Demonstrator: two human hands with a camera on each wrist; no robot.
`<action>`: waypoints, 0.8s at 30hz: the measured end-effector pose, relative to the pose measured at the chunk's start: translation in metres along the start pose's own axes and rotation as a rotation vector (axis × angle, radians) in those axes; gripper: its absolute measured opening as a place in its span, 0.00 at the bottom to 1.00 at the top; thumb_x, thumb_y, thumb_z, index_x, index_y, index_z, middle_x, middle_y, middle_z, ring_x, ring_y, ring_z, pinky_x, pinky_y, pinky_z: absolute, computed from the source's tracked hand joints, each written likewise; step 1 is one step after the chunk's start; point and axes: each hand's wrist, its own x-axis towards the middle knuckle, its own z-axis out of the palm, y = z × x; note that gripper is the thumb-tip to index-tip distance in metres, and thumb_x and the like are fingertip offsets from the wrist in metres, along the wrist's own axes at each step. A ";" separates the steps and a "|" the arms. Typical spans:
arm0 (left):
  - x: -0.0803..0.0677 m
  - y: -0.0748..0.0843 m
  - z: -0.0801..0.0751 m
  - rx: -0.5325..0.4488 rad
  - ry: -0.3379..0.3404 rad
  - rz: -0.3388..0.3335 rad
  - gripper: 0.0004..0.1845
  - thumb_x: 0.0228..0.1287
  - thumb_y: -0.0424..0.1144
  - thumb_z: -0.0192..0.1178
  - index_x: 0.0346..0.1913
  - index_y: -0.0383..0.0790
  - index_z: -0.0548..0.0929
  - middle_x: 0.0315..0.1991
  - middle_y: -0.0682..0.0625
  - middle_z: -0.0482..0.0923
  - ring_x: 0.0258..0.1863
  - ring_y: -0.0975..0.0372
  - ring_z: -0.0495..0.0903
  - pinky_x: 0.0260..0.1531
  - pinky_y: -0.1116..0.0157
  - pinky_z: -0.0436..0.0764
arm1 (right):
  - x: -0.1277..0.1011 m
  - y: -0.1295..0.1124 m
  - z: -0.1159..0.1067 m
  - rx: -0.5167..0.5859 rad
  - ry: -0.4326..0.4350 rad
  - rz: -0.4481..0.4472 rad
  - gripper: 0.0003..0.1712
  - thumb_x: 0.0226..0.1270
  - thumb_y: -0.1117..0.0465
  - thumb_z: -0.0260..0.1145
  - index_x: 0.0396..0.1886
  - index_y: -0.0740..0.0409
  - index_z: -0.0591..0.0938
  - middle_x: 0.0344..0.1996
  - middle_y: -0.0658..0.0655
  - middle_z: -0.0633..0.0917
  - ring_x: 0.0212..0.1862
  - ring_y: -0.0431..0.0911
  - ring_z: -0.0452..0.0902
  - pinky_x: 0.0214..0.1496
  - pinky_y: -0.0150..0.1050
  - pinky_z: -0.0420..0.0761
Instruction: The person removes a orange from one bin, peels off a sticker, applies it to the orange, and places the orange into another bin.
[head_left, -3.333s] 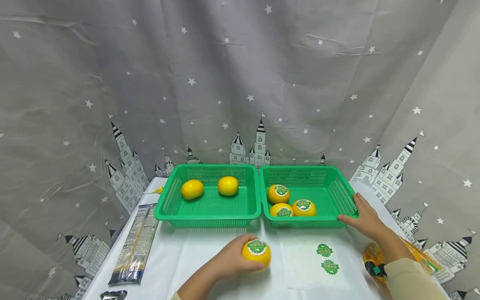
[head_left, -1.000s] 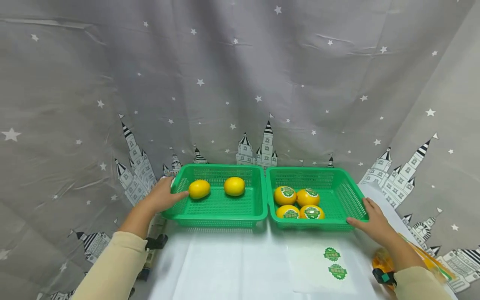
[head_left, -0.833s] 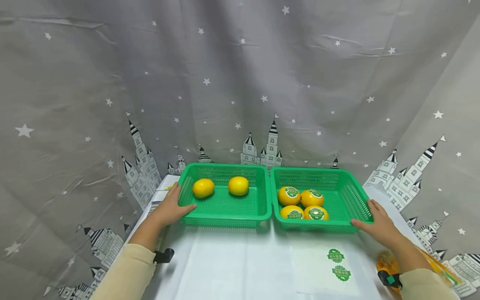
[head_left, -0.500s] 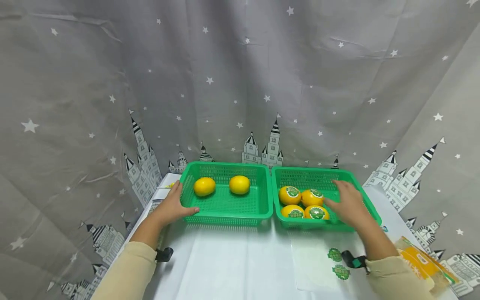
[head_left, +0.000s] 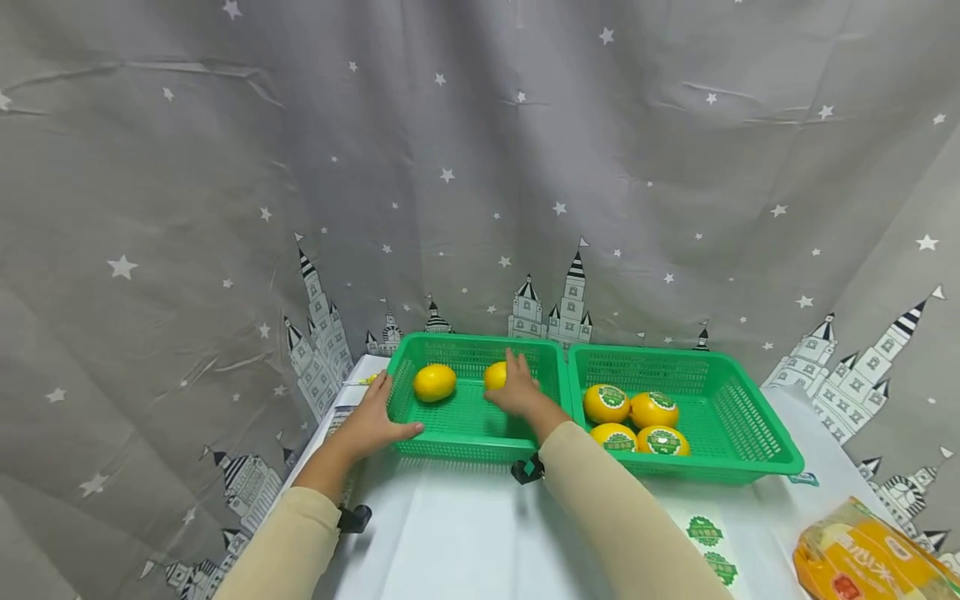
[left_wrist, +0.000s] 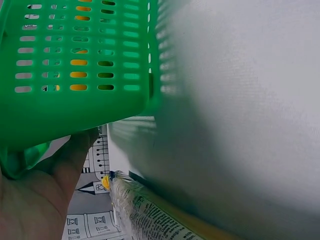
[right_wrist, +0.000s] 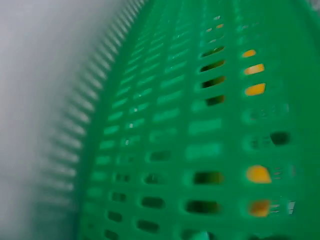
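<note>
Right hand (head_left: 524, 395): we see its thumb and fingers apart, over the left basket (head_left: 467, 442).
Half-hidden fruit (head_left: 493, 375): just beside these fingers; we cannot tell whether they touch.
Second fruit (head_left: 434, 382): left of this hand, same basket.
Stickered fruits (head_left: 607, 402): four, right of this hand, in the right basket (head_left: 705, 464).
Left hand (head_left: 372, 422): thumb and fingers spread at the left basket's near-left corner.

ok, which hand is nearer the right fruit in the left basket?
Right. The right hand is at the fruit, partly hiding it; the left hand is at the basket's left end.
</note>
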 end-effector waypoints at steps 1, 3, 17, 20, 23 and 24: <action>0.001 0.001 0.003 -0.002 0.000 -0.001 0.72 0.55 0.74 0.68 0.84 0.32 0.39 0.85 0.35 0.31 0.82 0.34 0.43 0.73 0.30 0.55 | 0.002 0.004 0.002 -0.024 -0.008 0.028 0.61 0.67 0.54 0.75 0.87 0.46 0.44 0.85 0.61 0.49 0.80 0.70 0.53 0.77 0.67 0.61; 0.001 0.003 0.006 -0.002 0.014 -0.001 0.72 0.55 0.74 0.68 0.84 0.32 0.40 0.85 0.36 0.32 0.82 0.34 0.44 0.73 0.30 0.56 | 0.005 0.009 0.003 -0.069 -0.003 0.039 0.61 0.68 0.54 0.75 0.87 0.45 0.44 0.83 0.61 0.53 0.77 0.70 0.55 0.75 0.66 0.65; 0.003 0.004 0.009 -0.023 0.001 -0.020 0.71 0.56 0.73 0.68 0.84 0.33 0.40 0.86 0.36 0.31 0.82 0.34 0.42 0.73 0.30 0.55 | -0.012 0.014 -0.006 -0.015 0.036 0.084 0.55 0.57 0.53 0.84 0.77 0.56 0.61 0.63 0.69 0.74 0.56 0.61 0.78 0.59 0.58 0.81; 0.006 0.003 0.011 -0.020 -0.001 -0.012 0.71 0.56 0.73 0.68 0.84 0.33 0.39 0.85 0.35 0.30 0.81 0.32 0.43 0.72 0.29 0.56 | -0.039 0.007 -0.018 0.091 0.071 -0.031 0.54 0.57 0.49 0.83 0.78 0.51 0.65 0.66 0.67 0.70 0.54 0.58 0.78 0.54 0.54 0.84; 0.007 0.000 0.012 -0.002 0.003 -0.016 0.70 0.58 0.71 0.69 0.84 0.32 0.39 0.85 0.35 0.31 0.81 0.32 0.44 0.71 0.28 0.57 | -0.085 0.003 -0.022 0.290 0.070 -0.157 0.49 0.56 0.47 0.82 0.75 0.48 0.68 0.64 0.63 0.71 0.50 0.55 0.79 0.48 0.49 0.85; 0.007 0.000 0.012 0.004 0.003 -0.014 0.70 0.58 0.70 0.69 0.84 0.32 0.39 0.85 0.35 0.31 0.81 0.31 0.45 0.71 0.28 0.57 | -0.103 0.005 -0.021 0.358 0.057 -0.190 0.48 0.56 0.48 0.83 0.73 0.47 0.69 0.63 0.63 0.72 0.50 0.54 0.79 0.47 0.48 0.85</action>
